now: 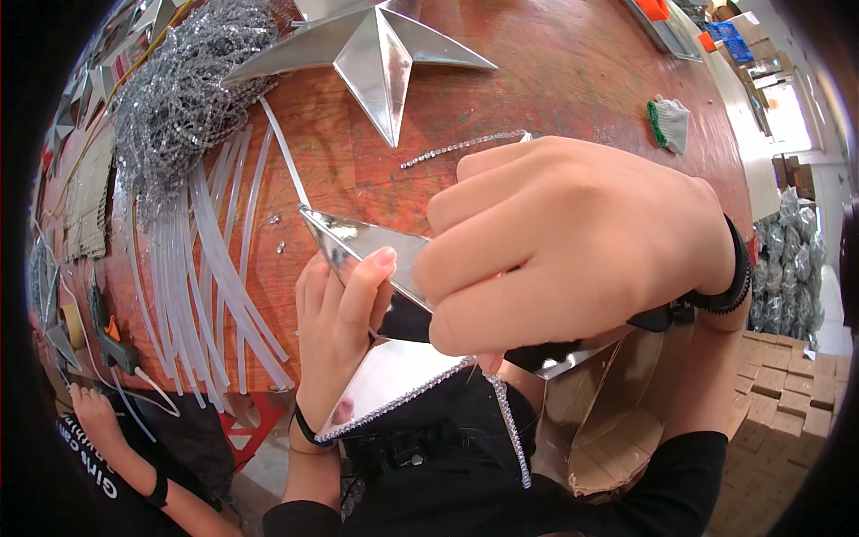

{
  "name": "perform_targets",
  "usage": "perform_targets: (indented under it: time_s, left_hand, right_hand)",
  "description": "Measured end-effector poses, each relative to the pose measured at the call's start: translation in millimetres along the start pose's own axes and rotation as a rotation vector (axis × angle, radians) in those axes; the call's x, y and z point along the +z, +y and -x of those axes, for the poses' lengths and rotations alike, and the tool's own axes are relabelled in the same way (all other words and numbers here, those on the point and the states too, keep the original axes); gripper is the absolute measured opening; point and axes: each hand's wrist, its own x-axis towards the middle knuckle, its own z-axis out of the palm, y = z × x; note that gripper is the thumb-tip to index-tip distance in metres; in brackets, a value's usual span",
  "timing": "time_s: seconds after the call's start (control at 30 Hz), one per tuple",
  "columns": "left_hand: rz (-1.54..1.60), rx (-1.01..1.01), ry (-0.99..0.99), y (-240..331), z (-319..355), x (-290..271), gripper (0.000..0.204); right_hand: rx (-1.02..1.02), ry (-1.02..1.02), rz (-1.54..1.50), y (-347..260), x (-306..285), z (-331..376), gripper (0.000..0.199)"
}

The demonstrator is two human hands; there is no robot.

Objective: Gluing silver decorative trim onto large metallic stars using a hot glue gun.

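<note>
Head view: the left hand (340,336) curls around the edge of a mirrored star (394,385), fingers bent against its shiny face. The right hand (573,246) is closed over the star from above, pinching a rhinestone strip (510,421) along its edge, above the person's lap at the red surface (555,80). Brown cardboard boxes (787,385) are stacked at right. The right hand hides the star's middle.

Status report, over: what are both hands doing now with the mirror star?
Left hand grips mirror star from below. Right hand presses sparkly trim strip onto its edge. Glue sticks, second star on table, clear of hands.
</note>
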Motion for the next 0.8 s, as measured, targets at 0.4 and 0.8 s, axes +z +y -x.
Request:
perform_targets:
  time_s: [0.4, 0.8]
  left_hand:
    - [0.01, -0.01, 0.014, -9.7, 5.3, 11.3, 0.05]
    - [0.139, -0.203, -0.092, 4.1, 10.6, 2.9, 0.054]
  right_hand:
    - [0.29, -0.012, 0.271, -63.2, -54.8, 33.0, 0.035]
    - [0.668, 0.1, 1.117, -118.8, 62.8, 71.9, 0.034]
